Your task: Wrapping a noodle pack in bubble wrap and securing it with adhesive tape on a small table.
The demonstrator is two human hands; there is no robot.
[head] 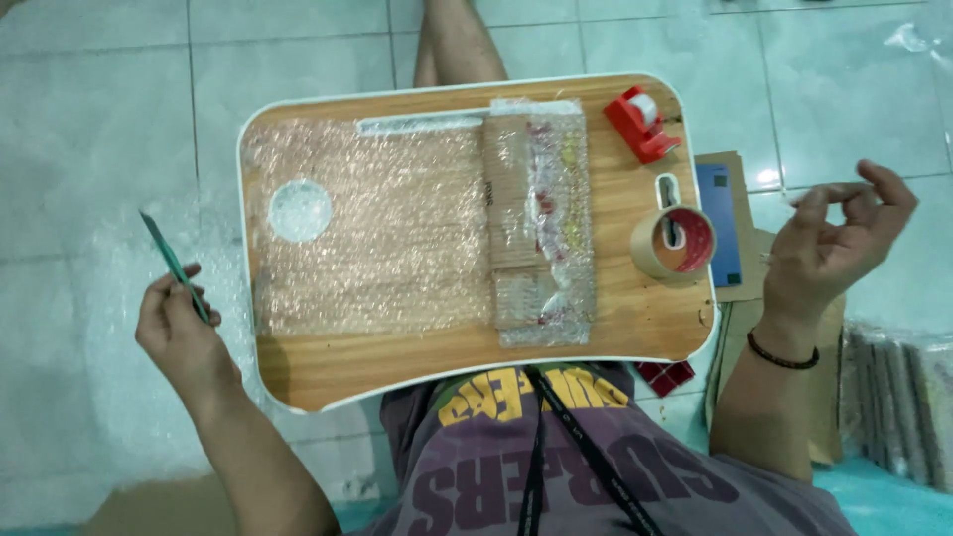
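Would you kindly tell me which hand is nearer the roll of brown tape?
The right hand is nearer, just right of the roll of brown tape. The left hand, holding a green cutter, is far left.

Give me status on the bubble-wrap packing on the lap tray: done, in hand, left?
Done: the flat item lies on the lap tray, rolled into one end of the bubble wrap sheet. In hand: the left hand holds a green cutter off the tray; the right hand is raised, seemingly empty. Left: most of the sheet lies flat and unrolled; tape roll and red tape dispenser sit untouched.
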